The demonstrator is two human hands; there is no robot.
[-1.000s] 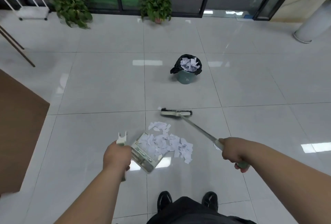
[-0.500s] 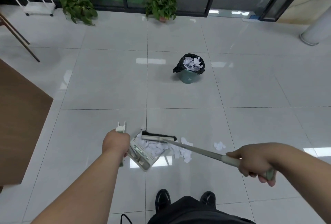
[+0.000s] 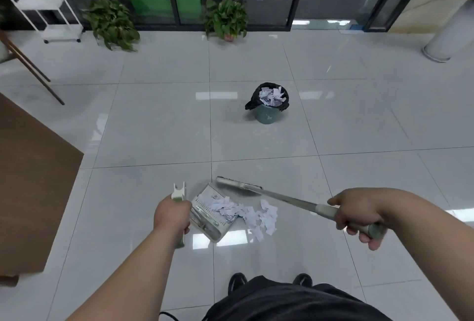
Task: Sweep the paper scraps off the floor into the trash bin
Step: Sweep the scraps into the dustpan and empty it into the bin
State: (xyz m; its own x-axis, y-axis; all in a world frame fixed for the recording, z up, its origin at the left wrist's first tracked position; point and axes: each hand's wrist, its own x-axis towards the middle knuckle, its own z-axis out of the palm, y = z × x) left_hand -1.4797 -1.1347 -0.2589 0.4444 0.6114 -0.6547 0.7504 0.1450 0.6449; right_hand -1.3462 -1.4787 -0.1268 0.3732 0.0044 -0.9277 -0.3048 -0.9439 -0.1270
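- The glossy pale-grey tiled floor (image 3: 154, 128) looks slick, so short, low strokes should serve better than long flicks that scatter paper.
- The long silver-handled broom with a dark bristle head (image 3: 282, 199) has its head just beyond the pan's far corner. It is best set down to the right of the loose pile and drawn left.
- The round green trash bin with a black liner (image 3: 268, 115) stands well apart ahead, already holding white paper.
- The white slotted plastic dustpan (image 3: 207, 228) sits partly loaded; its lip should stay pressed flat.
- The right hand (image 3: 359, 215) is wrapped around the broom's green grip, and the left hand (image 3: 171, 214) clasps the dustpan's upright handle.
- The torn white paper scraps (image 3: 261, 215) lie partly in the pan and partly just beside its mouth.
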